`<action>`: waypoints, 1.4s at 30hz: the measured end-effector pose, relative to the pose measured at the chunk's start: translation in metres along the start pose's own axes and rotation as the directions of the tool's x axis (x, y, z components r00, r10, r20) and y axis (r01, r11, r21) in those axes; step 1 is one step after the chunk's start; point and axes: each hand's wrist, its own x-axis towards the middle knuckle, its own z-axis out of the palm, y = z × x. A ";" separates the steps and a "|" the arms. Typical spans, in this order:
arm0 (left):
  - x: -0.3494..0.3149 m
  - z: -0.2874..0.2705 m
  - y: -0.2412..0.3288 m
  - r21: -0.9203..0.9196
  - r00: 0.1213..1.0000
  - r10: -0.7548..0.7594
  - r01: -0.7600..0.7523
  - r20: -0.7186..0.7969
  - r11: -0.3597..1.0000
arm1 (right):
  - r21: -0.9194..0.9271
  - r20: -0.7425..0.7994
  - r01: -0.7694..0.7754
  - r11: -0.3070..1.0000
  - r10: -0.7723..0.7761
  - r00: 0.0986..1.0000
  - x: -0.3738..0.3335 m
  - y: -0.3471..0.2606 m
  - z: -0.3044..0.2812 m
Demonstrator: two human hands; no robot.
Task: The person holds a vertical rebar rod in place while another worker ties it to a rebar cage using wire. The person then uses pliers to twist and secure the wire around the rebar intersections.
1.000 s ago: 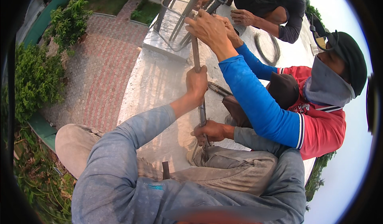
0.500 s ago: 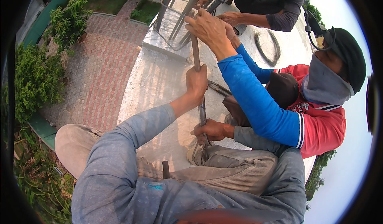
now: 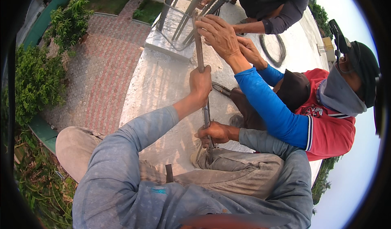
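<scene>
Work looks, as I judge it, part done: the cage (image 3: pixel 165 11) of upright bars stands at the pale block (image 3: pixel 168 52) with hoops (image 3: pixel 176 10) already around it, while the rod (image 3: pixel 199 51) has only hands visibly holding it. That rod runs over the slab (image 3: pixel 148 111) from beside the person's bent leg (image 3: pixel 240 164) up to just beside the cage. The left hand (image 3: pixel 200 86) wraps it near its middle, fingers curled tight around the metal; the right hand (image 3: pixel 216 133) grips it lower down, its fingers closed as well, so neither is free. A co-worker in blue sleeves (image 3: pixel 269 106) has one hand at the rod's upper part and the other just behind. A second co-worker in dark sleeves (image 3: pixel 291 13) reaches toward the cage. The wire coil (image 3: pixel 263 49) lies on the slab, well apart from the rod, with no hand on it. What remains, I would judge, is finishing with the rod, since its hold depends on the hands. Around its lower end metal and shadow crowd together, so I cannot tell whether it hooks onto anything there.
</scene>
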 end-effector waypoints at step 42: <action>0.000 0.000 -0.002 -0.046 1.000 0.020 -0.019 0.020 0.999 | 0.013 -0.043 -0.012 1.000 0.012 0.999 -0.002 -0.001 0.002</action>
